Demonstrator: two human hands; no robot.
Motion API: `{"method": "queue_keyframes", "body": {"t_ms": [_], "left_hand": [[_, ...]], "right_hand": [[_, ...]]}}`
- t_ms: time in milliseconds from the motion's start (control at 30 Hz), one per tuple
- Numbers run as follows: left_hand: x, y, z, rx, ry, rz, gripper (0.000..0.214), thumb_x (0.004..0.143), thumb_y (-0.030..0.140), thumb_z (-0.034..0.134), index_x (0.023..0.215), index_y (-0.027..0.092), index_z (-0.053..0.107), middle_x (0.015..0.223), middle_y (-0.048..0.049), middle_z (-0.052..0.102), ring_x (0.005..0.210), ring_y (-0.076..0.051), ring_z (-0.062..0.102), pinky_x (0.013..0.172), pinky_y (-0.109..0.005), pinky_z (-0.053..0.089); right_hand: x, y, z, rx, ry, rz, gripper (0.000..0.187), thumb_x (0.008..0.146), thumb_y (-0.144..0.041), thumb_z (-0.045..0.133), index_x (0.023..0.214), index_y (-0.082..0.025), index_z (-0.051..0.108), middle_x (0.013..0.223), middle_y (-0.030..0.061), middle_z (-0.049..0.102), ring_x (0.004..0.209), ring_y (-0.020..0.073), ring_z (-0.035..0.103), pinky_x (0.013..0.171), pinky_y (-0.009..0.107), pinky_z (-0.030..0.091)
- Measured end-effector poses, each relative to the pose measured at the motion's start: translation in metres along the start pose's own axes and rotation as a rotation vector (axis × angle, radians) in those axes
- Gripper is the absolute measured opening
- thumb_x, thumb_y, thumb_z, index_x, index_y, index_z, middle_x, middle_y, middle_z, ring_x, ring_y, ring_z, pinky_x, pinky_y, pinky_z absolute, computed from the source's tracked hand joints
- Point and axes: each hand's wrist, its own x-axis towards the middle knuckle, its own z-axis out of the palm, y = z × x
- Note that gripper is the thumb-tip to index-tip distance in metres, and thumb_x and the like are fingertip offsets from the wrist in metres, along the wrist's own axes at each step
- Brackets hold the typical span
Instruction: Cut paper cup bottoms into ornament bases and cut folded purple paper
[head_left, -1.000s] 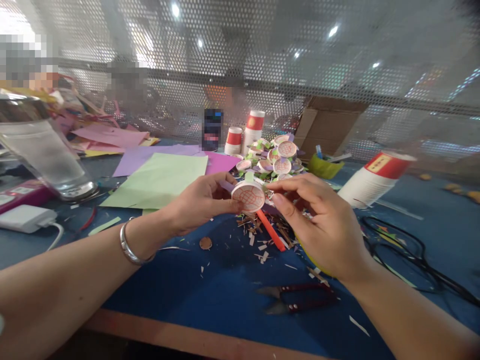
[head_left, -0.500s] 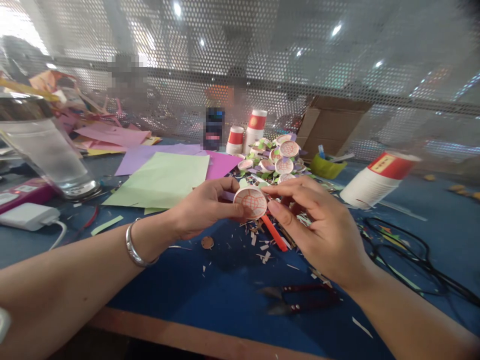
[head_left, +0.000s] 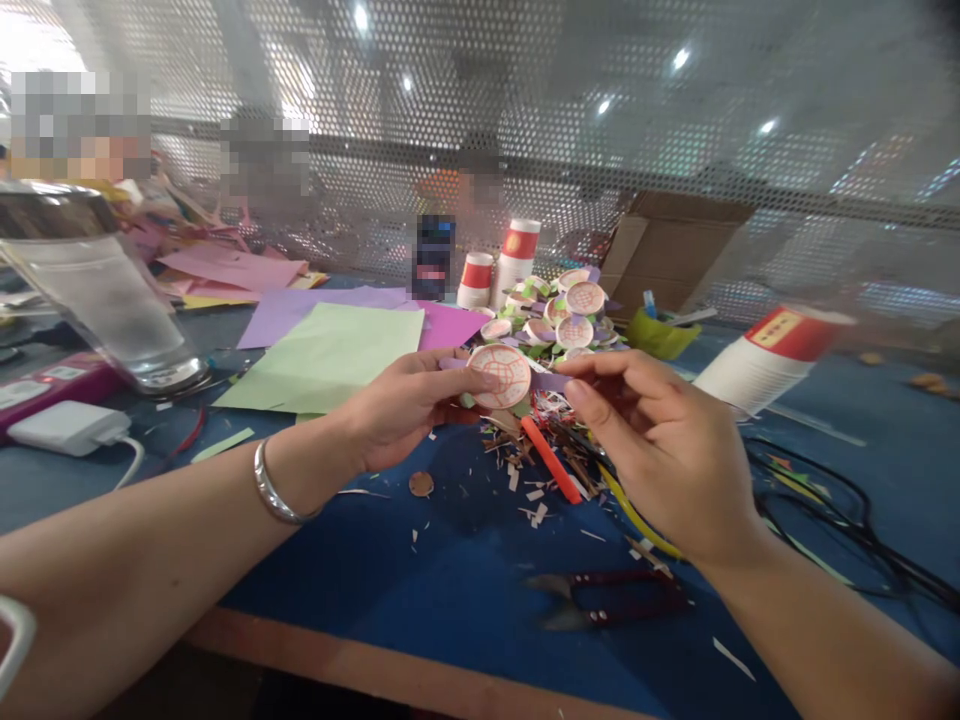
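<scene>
Between my two hands is a cut-off paper cup bottom (head_left: 501, 378), a shallow white disc with orange-red lines across its face. My left hand (head_left: 394, 410) pinches its left side, thumb on the lined face. A purple paper tab (head_left: 551, 382) sticks out from the right side, and my right hand (head_left: 660, 450) pinches its end between thumb and fingers. Bits of purple and pale green paper also show by my left fingers. Behind, similar lined discs (head_left: 574, 330) with green and purple paper pieces are heaped up.
Thread snips (head_left: 600, 600), an orange-red stick (head_left: 551, 460) and paper scraps lie near my hands. Coloured sheets (head_left: 330, 355) and a water bottle (head_left: 112, 300) are on the left. Stacked paper cups (head_left: 772, 360) and black cable (head_left: 817, 510) are on the right, with a perforated screen (head_left: 525, 120) behind.
The cup bottom has tilted to face me more. My right hand has shifted right of its rim, and the purple tab now shows between them.
</scene>
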Motion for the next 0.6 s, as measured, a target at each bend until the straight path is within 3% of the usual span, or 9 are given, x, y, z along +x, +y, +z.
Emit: {"method": "queue_keyframes", "body": {"t_ms": [267,600], "left_hand": [[-0.0006,0.0002,-0.0003,0.020,-0.014,-0.030,0.017,0.078,0.022,0.077,0.089,0.010,0.070,0.087,-0.0062,0.070,0.079,-0.014,0.065,0.072,-0.025,0.049],[-0.0010,-0.0031,-0.0016,0.108,-0.053,0.085,0.024,0.073,0.024,0.081,0.080,0.015,0.060,0.077,0.0004,0.066,0.068,-0.010,0.059,0.064,-0.024,0.042]], "right_hand": [[0.0030,0.0021,0.0036,0.098,-0.047,0.123,0.016,0.092,-0.031,0.066,0.104,-0.020,0.068,0.080,0.0009,0.068,0.068,0.0127,0.062,0.058,0.024,0.050],[0.0025,0.0092,0.0054,0.207,-0.068,0.224,0.016,0.091,-0.034,0.067,0.100,-0.020,0.070,0.068,-0.0016,0.063,0.056,0.0115,0.055,0.050,0.024,0.045]]}}
